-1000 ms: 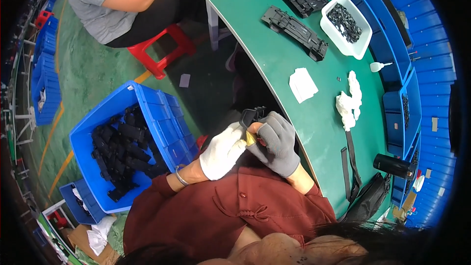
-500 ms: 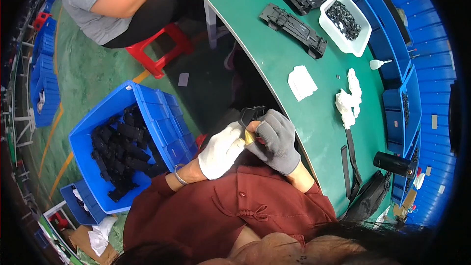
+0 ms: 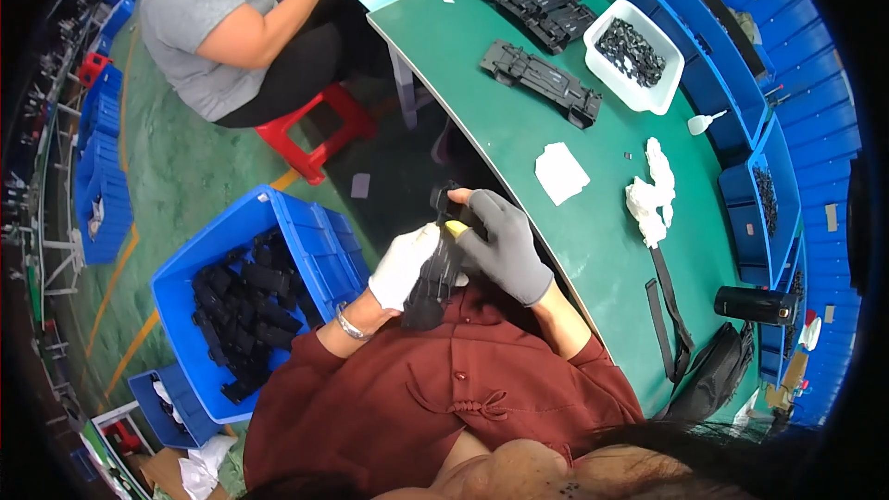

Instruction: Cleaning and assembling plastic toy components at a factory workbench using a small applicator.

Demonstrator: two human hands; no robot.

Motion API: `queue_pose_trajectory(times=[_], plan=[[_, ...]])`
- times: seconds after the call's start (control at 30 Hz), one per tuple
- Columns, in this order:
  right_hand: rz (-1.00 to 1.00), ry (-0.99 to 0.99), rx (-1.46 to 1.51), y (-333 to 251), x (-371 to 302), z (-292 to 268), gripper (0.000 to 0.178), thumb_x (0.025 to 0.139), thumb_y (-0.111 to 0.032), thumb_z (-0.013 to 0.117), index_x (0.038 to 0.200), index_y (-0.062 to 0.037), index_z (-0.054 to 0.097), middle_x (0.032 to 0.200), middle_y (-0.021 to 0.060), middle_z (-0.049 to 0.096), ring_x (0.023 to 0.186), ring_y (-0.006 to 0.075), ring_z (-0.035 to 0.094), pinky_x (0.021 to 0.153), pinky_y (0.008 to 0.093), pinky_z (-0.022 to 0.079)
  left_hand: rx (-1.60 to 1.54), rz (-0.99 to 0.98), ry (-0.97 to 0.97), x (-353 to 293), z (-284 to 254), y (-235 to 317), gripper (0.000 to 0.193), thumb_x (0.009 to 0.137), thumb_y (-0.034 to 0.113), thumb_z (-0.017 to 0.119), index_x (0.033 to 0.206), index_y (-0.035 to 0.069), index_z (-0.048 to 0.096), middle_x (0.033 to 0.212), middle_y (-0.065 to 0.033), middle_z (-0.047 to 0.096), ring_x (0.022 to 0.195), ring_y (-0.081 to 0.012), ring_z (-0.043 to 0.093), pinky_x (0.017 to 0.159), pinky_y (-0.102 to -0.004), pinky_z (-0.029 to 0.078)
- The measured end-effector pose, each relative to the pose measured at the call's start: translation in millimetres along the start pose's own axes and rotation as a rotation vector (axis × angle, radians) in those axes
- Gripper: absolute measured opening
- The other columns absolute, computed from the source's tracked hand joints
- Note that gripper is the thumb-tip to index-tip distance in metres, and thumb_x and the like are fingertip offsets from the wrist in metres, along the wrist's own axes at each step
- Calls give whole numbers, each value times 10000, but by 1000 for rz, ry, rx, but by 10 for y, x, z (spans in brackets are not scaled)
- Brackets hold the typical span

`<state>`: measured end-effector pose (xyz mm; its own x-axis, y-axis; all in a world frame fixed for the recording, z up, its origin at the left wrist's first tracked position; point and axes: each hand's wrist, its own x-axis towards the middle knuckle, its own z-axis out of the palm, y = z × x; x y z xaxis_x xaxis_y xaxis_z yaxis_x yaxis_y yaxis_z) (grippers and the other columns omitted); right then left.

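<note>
A long black moulded plastic part (image 3: 433,289) stands tilted in front of my body. My left hand (image 3: 404,266), in a white glove, is closed round its left side. At the part's upper end my right hand (image 3: 507,250), in a grey glove, pinches it between thumb and fingers. Yellow covers the right thumb tip, and one right fingertip is bare. Part of the left fingers is hidden behind the plastic. To my left, a blue bin (image 3: 199,366) holds many similar-looking black parts (image 3: 245,306).
On the green table (image 3: 593,287) at right lie long black plastic assemblies (image 3: 542,81), white paper (image 3: 561,173), a crumpled white cloth (image 3: 652,199) and a white tub (image 3: 669,83) of small black pieces. A black bottle (image 3: 755,306) lies near blue bins. A co-worker (image 3: 218,28) sits on a red stool (image 3: 319,130).
The black part has turned so that its long body now shows between my hands. My right fingers have straightened and shifted slightly up and left. The whole view has shifted a little.
</note>
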<state>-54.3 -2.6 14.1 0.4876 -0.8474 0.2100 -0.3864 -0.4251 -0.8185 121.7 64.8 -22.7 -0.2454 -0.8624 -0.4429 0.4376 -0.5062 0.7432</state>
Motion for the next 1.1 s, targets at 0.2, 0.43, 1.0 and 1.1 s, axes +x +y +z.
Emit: queue_pose_trajectory(times=[0.2,0.43,1.0,1.1], plan=[[174,82,200,12,-130,-13,319,873,-25,650,1187,27,629,871,138,605,740,244,660,664,353,503,-227,-68,-148,90,-207,87,469,1073,427,498,1308,23,537,1114,-182,676,966,-304,715,809,-450,632],[112,174,180,68,-206,-67,230,908,6,615,1129,50,663,911,107,619,766,191,637,703,298,494,-812,-341,-444,48,-140,184,661,1078,541,368,1524,54,398,1290,-315,613,1028,-429,696,794,-474,628],[272,302,462,-91,-577,-377,237,992,-48,579,1196,37,665,1004,32,658,885,92,614,797,244,489,-766,-372,-836,83,-262,82,819,1034,519,482,1558,-72,264,1464,-417,406,1065,-535,626,787,-573,600],[351,219,632,-151,-560,-438,272,987,-87,570,1221,27,652,1074,42,658,948,94,611,836,246,488,-499,-328,-775,106,-341,151,761,998,473,561,1376,-182,471,1230,-412,592,889,-463,705,736,-504,617]])
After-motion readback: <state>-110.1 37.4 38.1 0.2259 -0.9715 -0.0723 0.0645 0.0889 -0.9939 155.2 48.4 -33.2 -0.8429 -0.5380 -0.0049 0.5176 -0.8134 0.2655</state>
